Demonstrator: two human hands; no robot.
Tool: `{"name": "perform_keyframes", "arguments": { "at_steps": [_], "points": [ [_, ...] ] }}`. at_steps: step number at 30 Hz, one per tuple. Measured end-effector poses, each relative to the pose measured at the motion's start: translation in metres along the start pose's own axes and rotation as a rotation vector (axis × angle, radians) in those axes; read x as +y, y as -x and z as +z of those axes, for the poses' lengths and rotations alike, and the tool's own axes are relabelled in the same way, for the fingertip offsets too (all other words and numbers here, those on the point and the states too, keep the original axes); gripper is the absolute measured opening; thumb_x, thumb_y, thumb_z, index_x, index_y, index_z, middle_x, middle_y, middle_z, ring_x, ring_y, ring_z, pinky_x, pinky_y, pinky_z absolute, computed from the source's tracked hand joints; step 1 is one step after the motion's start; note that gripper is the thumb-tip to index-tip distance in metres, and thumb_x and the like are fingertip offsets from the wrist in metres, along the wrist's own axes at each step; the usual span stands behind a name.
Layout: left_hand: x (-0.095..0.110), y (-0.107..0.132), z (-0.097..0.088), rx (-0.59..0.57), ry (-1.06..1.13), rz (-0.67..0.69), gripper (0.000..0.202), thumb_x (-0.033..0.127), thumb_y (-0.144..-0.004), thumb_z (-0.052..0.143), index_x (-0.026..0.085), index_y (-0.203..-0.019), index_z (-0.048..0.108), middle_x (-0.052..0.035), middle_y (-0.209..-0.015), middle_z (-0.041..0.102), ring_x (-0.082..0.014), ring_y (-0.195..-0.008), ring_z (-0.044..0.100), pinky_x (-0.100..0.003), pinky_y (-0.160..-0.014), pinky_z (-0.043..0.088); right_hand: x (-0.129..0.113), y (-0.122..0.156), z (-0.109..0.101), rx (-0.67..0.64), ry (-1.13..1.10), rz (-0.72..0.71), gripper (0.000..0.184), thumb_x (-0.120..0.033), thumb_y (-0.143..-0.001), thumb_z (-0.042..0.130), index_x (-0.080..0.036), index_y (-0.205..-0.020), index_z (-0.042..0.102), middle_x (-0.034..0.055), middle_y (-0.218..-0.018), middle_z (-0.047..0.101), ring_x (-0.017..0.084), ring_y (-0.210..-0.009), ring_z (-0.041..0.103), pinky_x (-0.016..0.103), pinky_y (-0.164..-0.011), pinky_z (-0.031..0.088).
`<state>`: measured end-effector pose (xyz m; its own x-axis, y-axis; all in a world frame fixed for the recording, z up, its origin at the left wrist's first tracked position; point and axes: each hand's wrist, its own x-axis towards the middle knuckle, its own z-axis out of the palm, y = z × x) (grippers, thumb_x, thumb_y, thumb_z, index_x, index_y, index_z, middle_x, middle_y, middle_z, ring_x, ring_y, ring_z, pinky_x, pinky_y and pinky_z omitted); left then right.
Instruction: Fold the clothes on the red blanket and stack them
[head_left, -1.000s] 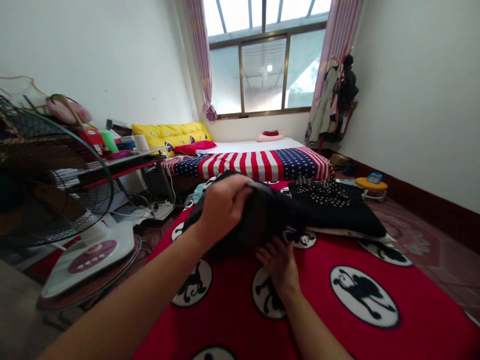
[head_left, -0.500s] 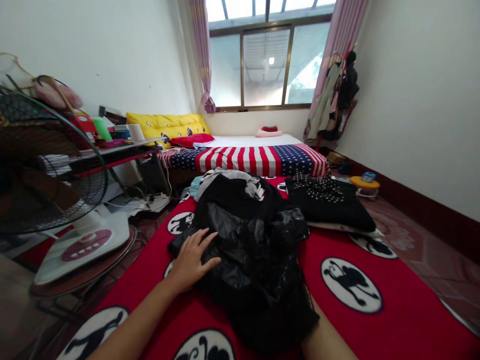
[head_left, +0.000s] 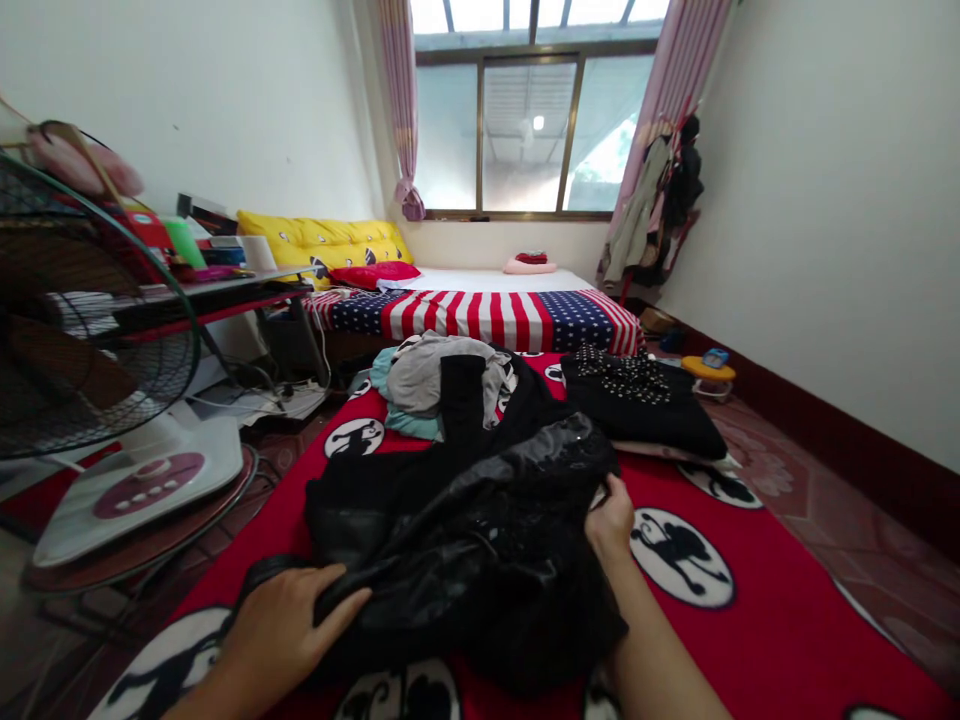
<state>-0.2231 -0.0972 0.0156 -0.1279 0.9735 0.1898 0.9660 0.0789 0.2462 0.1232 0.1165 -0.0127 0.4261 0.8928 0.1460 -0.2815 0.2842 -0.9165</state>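
Note:
A black garment (head_left: 480, 530) with shiny, leather-like panels lies spread and crumpled on the red blanket (head_left: 277, 530) with black cat prints. At its near left side, my left hand (head_left: 289, 615) is closed on an edge of the fabric, thumb on top. My right hand (head_left: 611, 515) grips the garment's right edge, with some fingers hidden by the cloth. Beyond it sits a loose heap of grey (head_left: 420, 375) and teal clothes (head_left: 412, 425). Folded black clothing (head_left: 645, 420), topped by a white-dotted black piece (head_left: 622, 375), rests at the right.
To the left, a fan (head_left: 142, 480) stands on a round stool beside a cluttered desk (head_left: 247, 285). A bed with a stars-and-stripes cover (head_left: 480, 318) is under the window. A yellow-topped stool (head_left: 707, 370) and a coat rack (head_left: 652, 210) are at the right.
My left hand has gone from lying open on the garment to gripping its near left edge. My right hand has come out from beneath the cloth. The garment is pulled nearer, exposing more grey and teal clothes.

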Motion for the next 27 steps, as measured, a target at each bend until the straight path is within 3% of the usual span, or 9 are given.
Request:
{"name": "perform_keyframes", "arguments": {
  "at_steps": [2, 4, 7, 9, 11, 16, 21, 24, 27],
  "points": [
    [-0.021, 0.004, -0.017, -0.096, 0.081, -0.099, 0.047, 0.068, -0.078, 0.049, 0.030, -0.086, 0.077, -0.0045, -0.086, 0.078, -0.0296, -0.084, 0.072, -0.037, -0.073, 0.057, -0.003, 0.000, 0.001, 0.069, -0.050, 0.019, 0.058, -0.064, -0.080, 0.042, -0.019, -0.113, 0.059, 0.0074, -0.103, 0.068, 0.022, -0.096, 0.065, 0.040, -0.085, 0.054],
    [-0.041, 0.002, -0.029, -0.092, 0.141, -0.163, 0.051, 0.072, -0.072, 0.052, 0.030, -0.085, 0.077, -0.0048, -0.092, 0.078, -0.0320, -0.092, 0.072, -0.040, -0.078, 0.058, -0.006, 0.007, 0.007, 0.055, 0.071, -0.052, 0.069, -0.063, -0.080, 0.050, -0.021, -0.134, 0.046, 0.0109, -0.129, 0.057, 0.024, -0.117, 0.057, 0.042, -0.098, 0.047],
    [-0.054, -0.005, -0.034, 0.033, 0.148, -0.168, 0.051, 0.076, -0.063, 0.058, 0.031, -0.081, 0.076, -0.0043, -0.090, 0.078, -0.0332, -0.090, 0.072, -0.043, -0.083, 0.058, -0.007, 0.025, 0.017, -0.240, 0.504, -0.240, 0.088, -0.047, -0.068, 0.072, -0.024, -0.145, 0.036, 0.0118, -0.142, 0.045, 0.029, -0.131, 0.045, 0.044, -0.106, 0.039],
    [-0.047, -0.012, -0.032, 0.111, 0.144, -0.082, 0.047, 0.073, -0.067, 0.058, 0.033, -0.084, 0.075, -0.0030, -0.093, 0.077, -0.0305, -0.090, 0.071, -0.041, -0.087, 0.057, -0.005, 0.034, 0.021, -0.419, 0.753, -0.292, 0.090, -0.037, -0.063, 0.077, -0.025, -0.144, 0.040, 0.0122, -0.134, 0.052, 0.032, -0.125, 0.050, 0.045, -0.100, 0.043],
    [-0.030, -0.022, -0.028, 0.163, 0.151, 0.038, 0.043, 0.066, -0.074, 0.057, 0.033, -0.097, 0.074, -0.0030, -0.105, 0.074, -0.0282, -0.098, 0.069, -0.040, -0.092, 0.055, -0.004, 0.039, 0.023, -0.460, 0.895, -0.288, 0.082, -0.032, -0.064, 0.076, -0.024, -0.140, 0.048, 0.0129, -0.124, 0.058, 0.033, -0.112, 0.058, 0.044, -0.090, 0.048],
    [0.023, -0.065, -0.003, 0.163, 0.157, 0.247, 0.065, 0.058, -0.081, 0.057, 0.031, -0.139, 0.049, -0.0066, -0.140, 0.054, -0.0281, -0.124, 0.055, -0.043, -0.106, 0.044, -0.012, 0.036, 0.018, -0.439, 0.765, -0.229, 0.031, -0.034, -0.069, 0.071, -0.020, -0.096, 0.069, 0.0065, -0.090, 0.070, 0.026, -0.085, 0.064, 0.037, -0.078, 0.048],
    [0.048, -0.105, 0.029, 0.065, 0.069, 0.042, 0.084, 0.056, -0.077, 0.062, 0.020, -0.148, 0.036, -0.0192, -0.149, 0.043, -0.0395, -0.139, 0.036, -0.065, -0.108, 0.029, -0.052, 0.042, 0.012, -0.150, 0.347, -0.312, 0.026, -0.042, -0.079, 0.062, -0.020, -0.066, 0.058, -0.0023, -0.061, 0.054, 0.015, -0.062, 0.050, 0.027, -0.061, 0.041],
    [0.056, -0.103, 0.036, 0.039, 0.165, 0.091, 0.066, 0.050, -0.078, 0.062, 0.019, -0.136, 0.053, -0.0157, -0.126, 0.064, -0.0343, -0.121, 0.056, -0.053, -0.103, 0.040, -0.082, 0.044, 0.011, 0.097, 0.136, -0.456, 0.029, -0.034, -0.086, 0.049, -0.020, -0.061, 0.052, -0.0022, -0.063, 0.049, 0.013, -0.063, 0.048, 0.026, -0.064, 0.039],
    [0.068, -0.084, 0.034, -0.040, 0.316, 0.235, 0.032, 0.038, -0.081, 0.058, 0.025, -0.107, 0.070, -0.0066, -0.097, 0.073, -0.0251, -0.093, 0.068, -0.035, -0.085, 0.049, -0.100, 0.036, 0.012, 0.298, -0.038, -0.507, 0.018, -0.034, -0.086, 0.047, -0.020, -0.086, 0.059, -0.0010, -0.077, 0.054, 0.014, -0.071, 0.054, 0.027, -0.067, 0.043]
  ]
}}
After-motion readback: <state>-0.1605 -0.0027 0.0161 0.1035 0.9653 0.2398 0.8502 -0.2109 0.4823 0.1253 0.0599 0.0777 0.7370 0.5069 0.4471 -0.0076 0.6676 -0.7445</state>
